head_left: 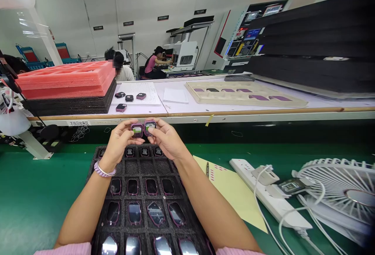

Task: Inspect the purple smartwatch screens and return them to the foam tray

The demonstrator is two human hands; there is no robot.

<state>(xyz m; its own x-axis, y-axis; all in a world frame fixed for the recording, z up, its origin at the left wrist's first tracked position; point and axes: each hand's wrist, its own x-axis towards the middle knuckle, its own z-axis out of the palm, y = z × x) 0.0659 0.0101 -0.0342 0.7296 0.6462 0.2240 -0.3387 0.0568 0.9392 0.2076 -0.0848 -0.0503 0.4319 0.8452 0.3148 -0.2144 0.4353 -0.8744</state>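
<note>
My left hand (121,137) pinches a small purple-framed smartwatch case (137,130) with a lit green-and-white screen. Right beside it, my right hand (165,135) grips a second purple smartwatch case (150,125), its screen also lit and partly covered by my thumb. Both cases are held upright, side by side, above the far end of a black foam tray (136,167). Rows of dark-screened watch cases (151,187) lie in the tray's compartments. Its second row from the back shows bare pockets, while small dark pieces with white text (144,151) fill the row behind.
A raised shelf holds stacked pink foam (66,79), loose watch cases (121,107) on and by a paper sheet, and a cream tray (246,95). At right lie yellow paper (234,196), a pen, a power strip (269,192) with cables, and a white fan (340,192). People work beyond.
</note>
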